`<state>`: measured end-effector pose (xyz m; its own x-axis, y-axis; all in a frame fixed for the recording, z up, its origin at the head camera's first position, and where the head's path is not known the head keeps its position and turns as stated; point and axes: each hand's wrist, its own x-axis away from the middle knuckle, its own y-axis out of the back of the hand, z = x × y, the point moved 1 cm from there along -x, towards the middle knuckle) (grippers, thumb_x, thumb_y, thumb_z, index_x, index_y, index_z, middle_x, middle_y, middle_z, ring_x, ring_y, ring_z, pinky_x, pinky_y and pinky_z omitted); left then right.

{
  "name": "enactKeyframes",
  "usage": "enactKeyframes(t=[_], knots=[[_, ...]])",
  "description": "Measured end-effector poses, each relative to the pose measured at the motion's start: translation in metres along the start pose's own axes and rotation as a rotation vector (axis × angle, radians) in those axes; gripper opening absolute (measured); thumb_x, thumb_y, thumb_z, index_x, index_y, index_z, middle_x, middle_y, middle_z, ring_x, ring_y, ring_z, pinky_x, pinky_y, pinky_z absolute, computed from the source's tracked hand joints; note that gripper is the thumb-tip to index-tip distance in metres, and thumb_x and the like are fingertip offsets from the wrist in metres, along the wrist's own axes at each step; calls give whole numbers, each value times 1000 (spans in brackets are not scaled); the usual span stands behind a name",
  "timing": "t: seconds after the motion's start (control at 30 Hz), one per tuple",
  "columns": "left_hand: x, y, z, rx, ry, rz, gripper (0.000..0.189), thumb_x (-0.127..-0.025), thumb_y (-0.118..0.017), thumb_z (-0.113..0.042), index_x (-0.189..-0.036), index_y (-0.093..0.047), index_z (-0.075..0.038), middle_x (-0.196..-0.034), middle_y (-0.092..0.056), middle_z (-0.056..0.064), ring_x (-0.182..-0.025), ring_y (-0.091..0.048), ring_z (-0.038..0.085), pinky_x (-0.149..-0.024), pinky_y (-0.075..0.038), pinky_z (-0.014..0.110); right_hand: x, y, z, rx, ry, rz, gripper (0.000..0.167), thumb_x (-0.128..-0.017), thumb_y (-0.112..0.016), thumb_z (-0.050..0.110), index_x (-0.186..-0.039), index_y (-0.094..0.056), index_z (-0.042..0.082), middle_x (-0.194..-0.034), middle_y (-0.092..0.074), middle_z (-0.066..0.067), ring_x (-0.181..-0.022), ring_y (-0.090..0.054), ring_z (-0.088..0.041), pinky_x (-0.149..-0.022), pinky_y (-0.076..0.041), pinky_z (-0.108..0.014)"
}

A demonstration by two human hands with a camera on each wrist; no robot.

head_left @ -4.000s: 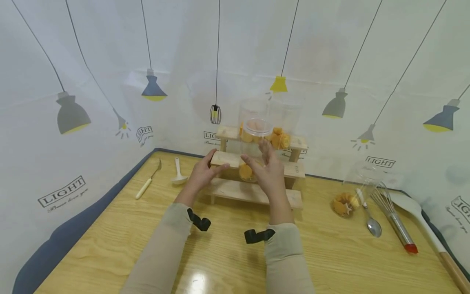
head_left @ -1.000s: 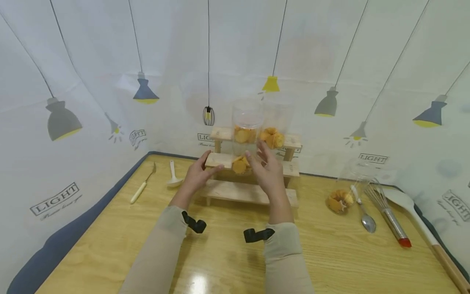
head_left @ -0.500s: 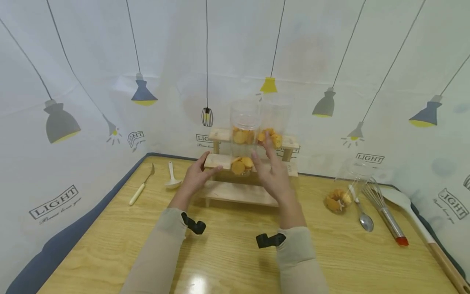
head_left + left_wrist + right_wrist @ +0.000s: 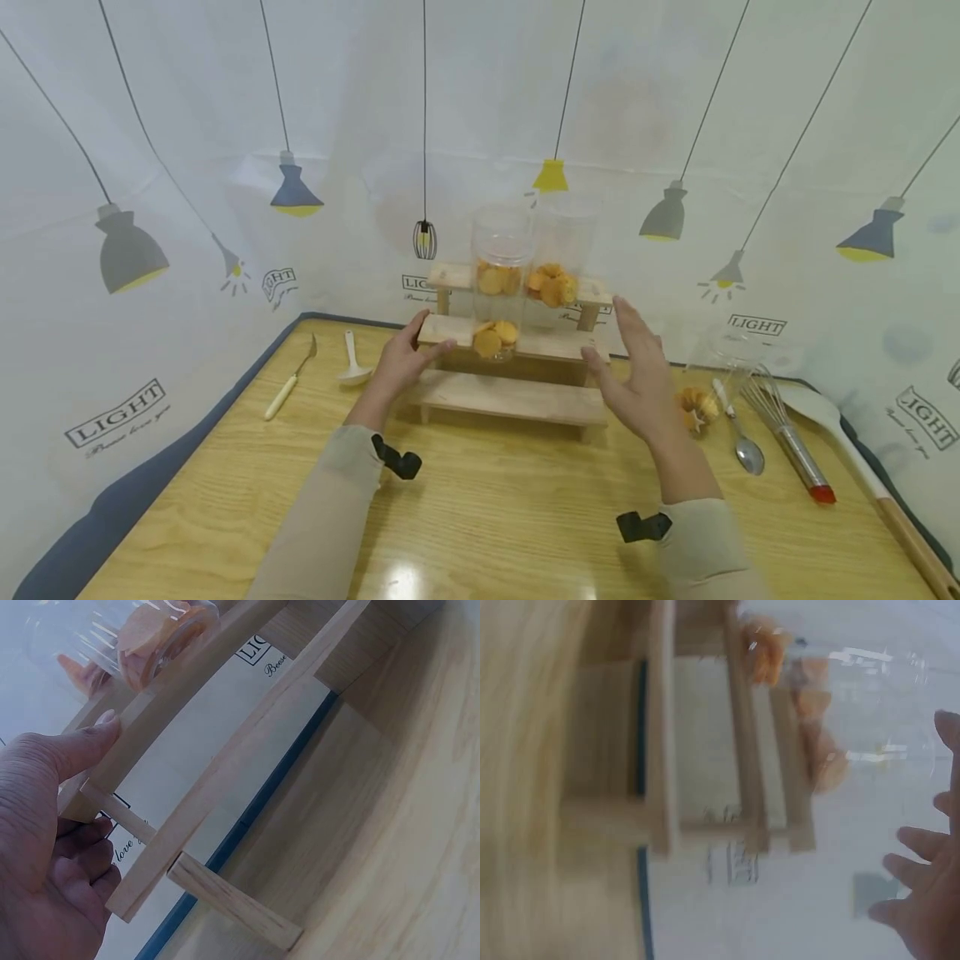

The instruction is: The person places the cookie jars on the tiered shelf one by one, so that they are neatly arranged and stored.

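A three-step wooden stand (image 4: 510, 397) stands at the table's back. My left hand (image 4: 396, 360) grips the left end of its middle board; in the left wrist view, the thumb lies on top and the fingers are below. On that board a clear jar (image 4: 498, 310) with orange round pieces stands upright. Behind it, on the top board, are a clear jar (image 4: 491, 221) and, to the right, another clear jar (image 4: 567, 229), both with orange pieces. My right hand (image 4: 641, 387), fingers spread, is off the stand's right end, holding nothing.
Right on the table are a clear jar (image 4: 716, 354) with orange rings, partly behind my right hand, a spoon (image 4: 748, 454), a whisk (image 4: 795, 442) and a long white-headed utensil (image 4: 862, 454). A fork (image 4: 283, 393) and small ladle (image 4: 352, 371) lie left. A printed curtain (image 4: 360, 100) hangs behind.
My right hand has drawn back from beside the front jar and moved right, past the stand's end. The left hand stays on the middle board. The front jar stands on its own.
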<state>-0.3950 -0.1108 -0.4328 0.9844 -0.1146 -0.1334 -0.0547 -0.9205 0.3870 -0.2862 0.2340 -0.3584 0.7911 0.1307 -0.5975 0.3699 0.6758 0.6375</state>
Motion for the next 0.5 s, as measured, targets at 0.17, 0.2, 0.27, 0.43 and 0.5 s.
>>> enactKeyframes(t=[0.17, 0.2, 0.27, 0.43, 0.5], knots=[[2, 0, 0, 7, 4, 6, 105, -81, -73, -65, -162, -22, -23, -164, -27, 6, -146, -33, 32, -116, -35, 48, 24, 22, -39, 43, 69, -287, 68, -97, -68, 33, -156, -38, 17, -157, -40, -14, -144, -35, -37, -117, -28, -56], [2, 0, 0, 8, 5, 7, 105, -81, -73, -66, -162, -23, -23, -164, -27, 6, -146, -33, 32, -115, -35, 48, 29, 26, -45, 40, 104, -391, 63, -96, -69, 30, -152, -46, 12, -152, -46, -15, -141, -40, -38, -117, -31, -54], [2, 0, -1, 10, 3, 10, 105, -81, -73, -66, -162, -22, -23, -164, -26, 6, -146, -32, 32, -115, -35, 48, 38, 33, -55, 10, 173, -609, 54, -93, -71, 25, -140, -57, 1, -141, -57, -18, -133, -50, -39, -116, -34, -50], [2, 0, -1, 27, 14, 5, 106, -80, -74, -67, -162, -22, -24, -165, -26, 6, -147, -31, 31, -116, -33, 47, 58, 45, -68, -79, 82, -922, 50, -90, -73, 21, -132, -62, -5, -133, -63, -18, -130, -55, -32, -114, -37, -36], [2, -1, -2, 17, 9, 5, 106, -80, -73, -67, -162, -22, -23, -164, -26, 6, -147, -31, 32, -116, -33, 47, 66, 48, -79, -101, -21, -926, 53, -90, -74, 19, -137, -59, -2, -139, -59, -16, -134, -51, -27, -114, -36, -31]])
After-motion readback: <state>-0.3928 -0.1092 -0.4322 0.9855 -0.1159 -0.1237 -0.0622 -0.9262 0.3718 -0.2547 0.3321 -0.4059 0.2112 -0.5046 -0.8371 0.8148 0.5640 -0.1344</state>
